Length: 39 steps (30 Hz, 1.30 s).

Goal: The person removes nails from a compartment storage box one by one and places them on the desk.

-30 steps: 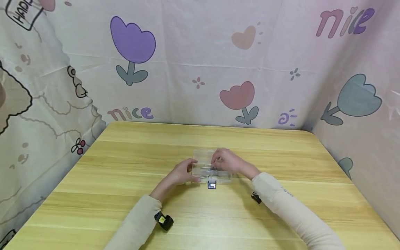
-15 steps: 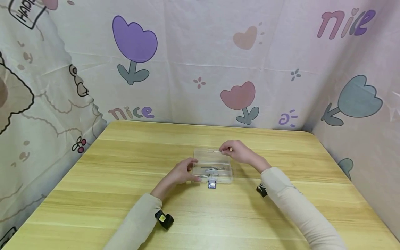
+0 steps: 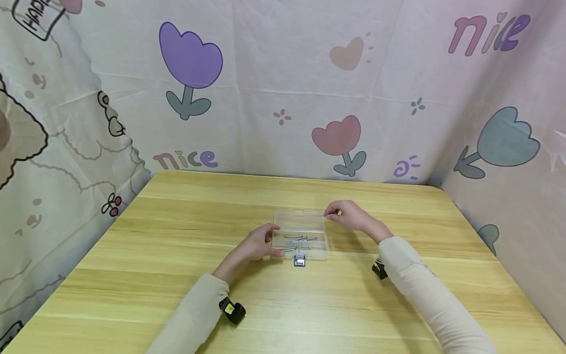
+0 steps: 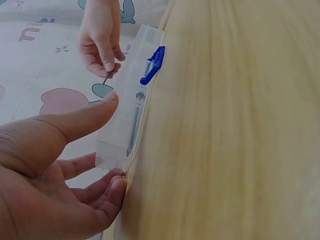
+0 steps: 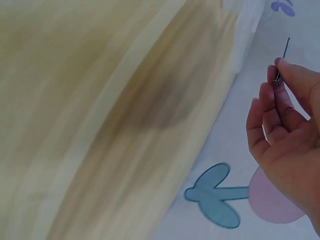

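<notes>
The right grip (image 5: 287, 125) pinched a single nail (image 5: 286, 48) between thumb and index finger, the other fingers curved in beneath. The right wrist view showed the nail's flat head on the near side of the pinch and its thin pointed end sticking out beyond; in the head view little more than a sliver of it could be made out. There the right grip was just beside the right edge of the lid (image 3: 300, 221), though its height over the surface (image 3: 300, 305) was hard to judge

The left grip (image 3: 254, 245) held the left end of a clear plastic box (image 3: 318, 254), thumb at the front corner and fingers at the back. The left wrist view alone gave the fingers clearly, bent in low by the box's end

The lid lay folded back behind the box. From the head, more nails (image 3: 305, 239) showed lying inside, some crossed in the back part, others toward the front; from the left wrist, one long nail showed through the front wall. A blue latch (image 4: 154, 65) jutted from that wall, its colour much stronger in the left wrist view than from the head. Beyond the surface hung a pale cloth (image 3: 265, 64) printed with flowers
</notes>
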Tool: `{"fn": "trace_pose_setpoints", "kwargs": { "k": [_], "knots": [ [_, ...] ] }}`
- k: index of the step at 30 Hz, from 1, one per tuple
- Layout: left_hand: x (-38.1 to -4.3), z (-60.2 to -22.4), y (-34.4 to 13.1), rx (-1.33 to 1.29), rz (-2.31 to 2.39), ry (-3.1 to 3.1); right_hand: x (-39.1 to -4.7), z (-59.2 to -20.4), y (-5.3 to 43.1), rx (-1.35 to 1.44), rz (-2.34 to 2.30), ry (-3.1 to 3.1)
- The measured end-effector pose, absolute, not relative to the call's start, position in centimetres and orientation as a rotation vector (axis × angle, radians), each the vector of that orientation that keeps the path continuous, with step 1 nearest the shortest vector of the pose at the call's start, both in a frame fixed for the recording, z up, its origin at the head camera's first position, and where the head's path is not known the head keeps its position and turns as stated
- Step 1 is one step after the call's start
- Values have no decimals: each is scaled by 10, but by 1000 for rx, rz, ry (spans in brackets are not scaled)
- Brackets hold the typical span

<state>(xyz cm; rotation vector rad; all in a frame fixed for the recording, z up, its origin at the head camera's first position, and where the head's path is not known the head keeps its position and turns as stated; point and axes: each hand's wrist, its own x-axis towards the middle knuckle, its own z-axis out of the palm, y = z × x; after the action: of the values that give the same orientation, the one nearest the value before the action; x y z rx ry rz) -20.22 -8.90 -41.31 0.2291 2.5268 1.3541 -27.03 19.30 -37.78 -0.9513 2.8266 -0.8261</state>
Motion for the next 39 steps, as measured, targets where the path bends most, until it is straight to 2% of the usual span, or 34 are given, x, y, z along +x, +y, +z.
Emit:
{"fn": "trace_pose_setpoints", "kwargs": {
  "k": [15,39],
  "knots": [
    [-202,-413,-89,218,1335,2533,-280,-401,226,-704,-816,2778],
    [-202,-413,-90,246,1343,2535,-286,-415,233,-579,-983,2748]
  ]
}}
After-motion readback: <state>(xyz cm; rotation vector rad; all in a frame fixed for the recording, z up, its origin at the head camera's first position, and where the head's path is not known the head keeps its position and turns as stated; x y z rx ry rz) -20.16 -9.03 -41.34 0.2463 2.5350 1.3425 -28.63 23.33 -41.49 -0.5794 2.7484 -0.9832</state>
